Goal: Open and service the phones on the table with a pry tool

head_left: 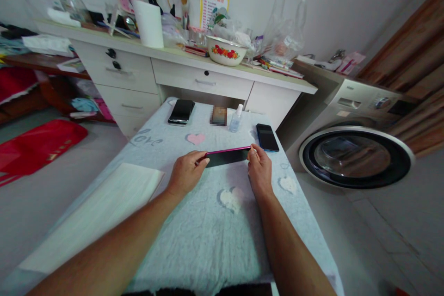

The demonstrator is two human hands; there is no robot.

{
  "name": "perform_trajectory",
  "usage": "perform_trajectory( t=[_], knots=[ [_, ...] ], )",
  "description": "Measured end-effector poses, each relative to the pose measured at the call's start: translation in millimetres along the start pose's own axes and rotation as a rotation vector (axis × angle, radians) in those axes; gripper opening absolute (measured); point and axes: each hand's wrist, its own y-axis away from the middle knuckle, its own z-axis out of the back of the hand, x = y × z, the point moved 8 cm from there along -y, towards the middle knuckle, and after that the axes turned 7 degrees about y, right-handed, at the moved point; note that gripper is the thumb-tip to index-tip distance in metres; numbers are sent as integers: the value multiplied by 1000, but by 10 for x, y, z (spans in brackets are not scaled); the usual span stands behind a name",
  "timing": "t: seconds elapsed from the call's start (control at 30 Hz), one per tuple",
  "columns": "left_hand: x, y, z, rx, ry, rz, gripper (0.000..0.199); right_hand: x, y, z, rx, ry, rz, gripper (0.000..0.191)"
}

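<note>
A phone with a dark screen and a magenta edge [227, 156] is held sideways and tilted above the cloth-covered table [208, 236]. My left hand [187, 171] grips its left end, and my right hand [259, 169] grips its right end. Beyond them, a small clear spray bottle [236, 119] stands beside a blurred brownish item [218, 115]. A dark phone [267, 137] lies at the table's right side. Toward the far left corner lies a black device [181, 112], which looks like stacked phones. A pale folded cloth or sheet [100, 212] rests along the left side.
Behind the table is a white desk [204, 78] with drawers, carrying a flowered bowl [226, 51], a white cylinder [148, 24] and plastic bags. A washing machine [354, 125] stands at the right. On the floor at the left lies a red bag [41, 148].
</note>
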Motion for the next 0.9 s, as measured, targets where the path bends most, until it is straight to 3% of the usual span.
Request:
perform_trajectory(
  t=[0.13, 0.37, 0.73, 0.9],
  knots=[
    [18, 5, -4, 4, 10, 12, 22, -56, 10, 7, -8, -57, -101, 44],
    [57, 19, -17, 4, 47, 21, 24, -8, 21, 1, 62, -39, -133, 36],
    [100, 26, -31, 3, 56, 40, 28, -116, 0, -82, 220, 271, -166, 29],
    [85, 35, -25, -6, 54, 31, 28, -152, 0, -98, 220, 172, -165, 31]
  ],
)
